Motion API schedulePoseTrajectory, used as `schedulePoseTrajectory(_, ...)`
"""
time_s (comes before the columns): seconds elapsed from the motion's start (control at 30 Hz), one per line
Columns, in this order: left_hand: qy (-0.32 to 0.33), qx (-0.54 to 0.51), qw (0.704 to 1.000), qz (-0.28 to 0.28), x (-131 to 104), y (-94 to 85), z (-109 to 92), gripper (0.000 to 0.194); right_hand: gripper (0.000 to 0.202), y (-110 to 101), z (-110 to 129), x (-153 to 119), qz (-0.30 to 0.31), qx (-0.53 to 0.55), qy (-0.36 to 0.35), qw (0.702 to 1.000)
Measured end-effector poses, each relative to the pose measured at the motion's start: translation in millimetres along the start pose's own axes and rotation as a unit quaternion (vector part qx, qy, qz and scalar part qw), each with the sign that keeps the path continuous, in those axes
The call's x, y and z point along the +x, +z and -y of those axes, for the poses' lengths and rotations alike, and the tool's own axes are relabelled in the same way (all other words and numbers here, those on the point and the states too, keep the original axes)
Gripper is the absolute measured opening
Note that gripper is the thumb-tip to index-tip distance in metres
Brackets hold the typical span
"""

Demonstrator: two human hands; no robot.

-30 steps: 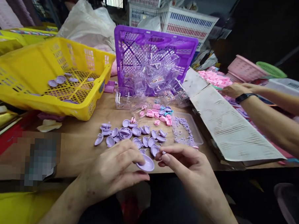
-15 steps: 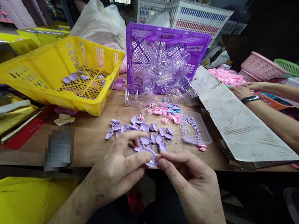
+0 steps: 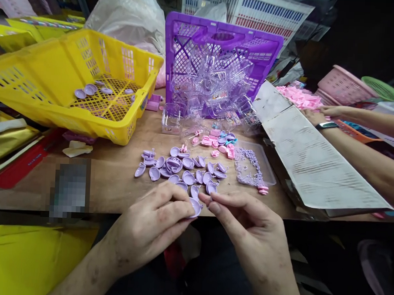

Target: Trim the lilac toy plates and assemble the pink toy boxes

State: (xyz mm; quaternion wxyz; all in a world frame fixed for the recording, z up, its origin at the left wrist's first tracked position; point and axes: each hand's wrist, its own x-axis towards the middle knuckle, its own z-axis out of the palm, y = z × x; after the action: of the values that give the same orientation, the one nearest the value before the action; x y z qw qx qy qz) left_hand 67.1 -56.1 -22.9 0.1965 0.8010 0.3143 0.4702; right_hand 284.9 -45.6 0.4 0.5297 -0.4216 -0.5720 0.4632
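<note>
My left hand [image 3: 157, 222] is closed on a small purple plastic dish-shaped piece [image 3: 196, 208], gripping it near the table's front edge. Just to its right, my right hand [image 3: 254, 230] pinches thumb and forefinger together; whatever sits between those fingertips is too small to name. Beyond both hands lies a loose pile of similar purple pieces [image 3: 174, 165], round to oval and shallow, some with a small stem. A shallow clear tray [image 3: 270, 179] to the right holds many tiny purple parts [image 3: 256, 165].
A yellow basket [image 3: 115, 135] with several purple pieces stands left. Behind, a purple crate [image 3: 222, 26] leans over clear plastic boxes [image 3: 212, 85]. Small pink parts [image 3: 213, 139] lie mid-table. A cardboard panel [image 3: 317, 163] borders the right; past it, another person's hands [image 3: 319, 118] touch pink pieces [image 3: 299, 97].
The purple piece has shifted left with my left hand, away from my right fingertips, and is more covered by the left fingers. The whole view has tilted slightly downward.
</note>
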Motion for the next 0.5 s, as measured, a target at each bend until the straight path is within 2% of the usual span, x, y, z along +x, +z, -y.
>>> schedulePoseTrajectory(0.17,-0.001,-0.011,1.0,0.013,3.9,-4.3,-6.0,0.025,0.019,-0.5,1.1,2.1,0.025,-0.012,0.025,0.999)
schedulePoseTrajectory(0.5,-0.008,-0.005,0.999,0.05,8.8,-11.1,-8.9,0.017,0.012,-4.6,4.1,1.5,0.034,-0.035,0.05,0.998)
